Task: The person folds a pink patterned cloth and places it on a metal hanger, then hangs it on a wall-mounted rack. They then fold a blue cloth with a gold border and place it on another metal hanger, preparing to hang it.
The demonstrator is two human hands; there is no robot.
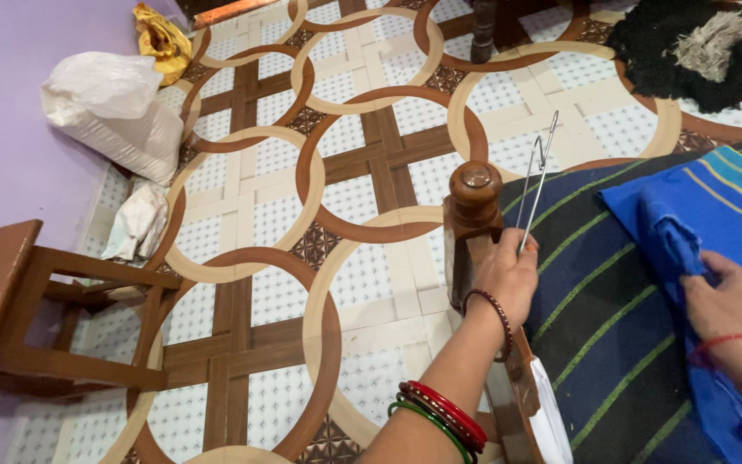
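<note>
The left hand (504, 275) pinches a thin, stiff metal wire hanger (537, 176) by its lower end, pointing toward one o'clock above the bed's carved wooden post (472, 202). At four o'clock, the right hand (732, 301) grips soft, limp blue cloth (697, 215); gather it by a fold.

Both arms were bare to the wrist, with no sleeves showing. The left hand (504, 279) wore a dark beaded bracelet at the wrist and red and green bangles up the forearm. The right hand (727, 301) wore a thin red thread and a gold-coloured bangle.
</note>
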